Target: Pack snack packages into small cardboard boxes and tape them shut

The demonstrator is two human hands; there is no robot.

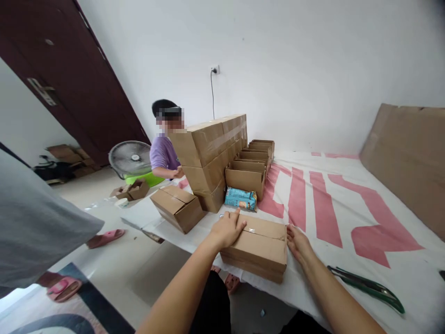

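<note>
A closed cardboard box point(259, 241) lies in front of me at the near edge of the cloth-covered table. My left hand point(227, 229) grips its left end, the thumb over the top and the other fingers toward the far side. At the right end, my right hand point(298, 241) presses its fingers against the box's side; some fingertips are hidden. Just beyond the box sits a blue printed packet point(240, 198). A green-handled cutter point(366, 285) rests on the cloth to the right of my right forearm.
Stacked taped cartons point(212, 148) stand behind a second closed box point(178, 208). Open boxes point(245, 178) form a row beside the stack. A person in purple point(162, 155) is behind it, near a fan point(130, 159). A large cardboard sheet point(406, 157) leans at right.
</note>
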